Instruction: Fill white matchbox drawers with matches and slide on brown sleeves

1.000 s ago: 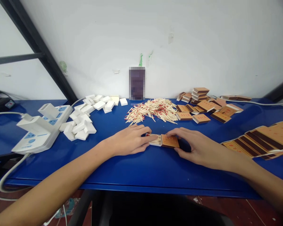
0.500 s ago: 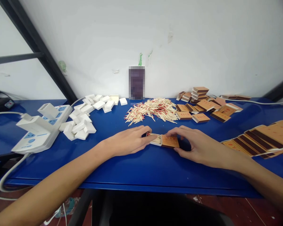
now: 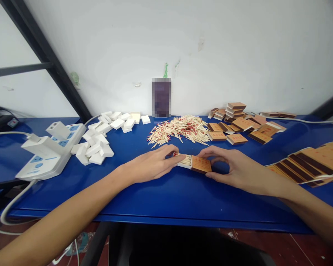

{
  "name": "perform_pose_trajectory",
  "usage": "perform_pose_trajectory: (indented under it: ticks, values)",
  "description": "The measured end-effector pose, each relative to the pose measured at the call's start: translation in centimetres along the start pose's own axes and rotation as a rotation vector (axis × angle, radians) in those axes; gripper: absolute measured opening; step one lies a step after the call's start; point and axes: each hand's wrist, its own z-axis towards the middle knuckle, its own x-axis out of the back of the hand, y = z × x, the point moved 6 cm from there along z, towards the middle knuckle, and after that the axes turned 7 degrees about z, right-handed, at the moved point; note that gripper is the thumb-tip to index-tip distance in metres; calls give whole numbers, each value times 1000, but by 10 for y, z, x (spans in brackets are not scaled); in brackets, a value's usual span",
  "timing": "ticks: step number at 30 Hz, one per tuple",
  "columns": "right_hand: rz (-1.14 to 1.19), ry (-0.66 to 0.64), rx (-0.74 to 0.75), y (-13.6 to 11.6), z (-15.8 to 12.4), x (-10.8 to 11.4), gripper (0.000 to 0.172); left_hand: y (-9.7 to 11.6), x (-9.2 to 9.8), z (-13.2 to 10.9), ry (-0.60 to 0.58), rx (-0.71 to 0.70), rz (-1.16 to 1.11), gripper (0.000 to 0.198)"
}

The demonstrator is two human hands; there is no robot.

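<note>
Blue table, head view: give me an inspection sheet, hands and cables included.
Surface: blue table, glossy.
Job's things: tray of matches, partly out of its orange sleeve.
Clutter: loose matches behind; white trays left; more sleeves right.
Left hand: fingers on the tray.
Right hand: fingers holding the sleeve.
Cables: white cables at back right and around the power strip.
Surroundings: pale wall, dark frame.
</note>
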Motion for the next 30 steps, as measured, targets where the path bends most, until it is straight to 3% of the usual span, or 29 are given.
perform_pose_trajectory:
  ticks: [14,19,24,30]
  values:
    - [84,50,-52,-4,0,1,28,3,2,0,6,-15,9,37]
    - [42,33,30,-7,7,-3,28,3,1,1,12,-1,15,38]
    - [-77,50,108,-11,17,-6,31,-1,4,0,102,5,-35,41]
    - [-136,104,219,-21,26,-8,31,-8,3,-1,137,38,-236,49]
